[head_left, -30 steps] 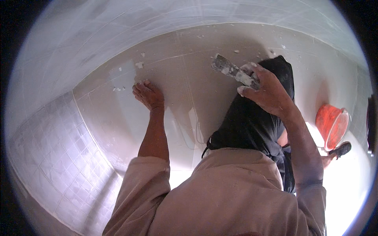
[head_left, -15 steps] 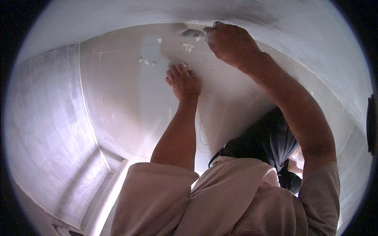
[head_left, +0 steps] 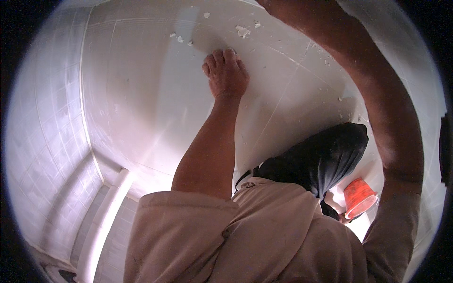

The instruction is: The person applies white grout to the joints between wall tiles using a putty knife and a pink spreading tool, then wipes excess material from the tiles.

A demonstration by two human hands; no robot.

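Observation:
My left hand point(head_left: 226, 73) rests on the pale, smooth floor-like surface point(head_left: 141, 85), its fingers bent under and close together. A whitish bit shows at its fingertips, but what they hold, if anything, is hidden. White crumbs and flakes point(head_left: 243, 31) lie scattered beyond that hand, with a few smaller lumps point(head_left: 180, 39) to its left. Only my right arm point(head_left: 363, 61) shows, reaching up the right side and out past the top edge. The right hand itself is outside the picture.
An orange-red bucket point(head_left: 361, 195) stands at the lower right, beside my dark-trousered leg point(head_left: 325, 151). A pale tiled wall point(head_left: 47, 104) rises on the left. A bright white strip point(head_left: 104, 226) runs along the lower left. More small crumbs point(head_left: 340, 99) lie near my knee.
My right hand, earlier holding a small flat-bladed scraper against the surface, has gone out of the top edge. The view has shifted, bringing the bucket in. My left hand stays down on the surface.

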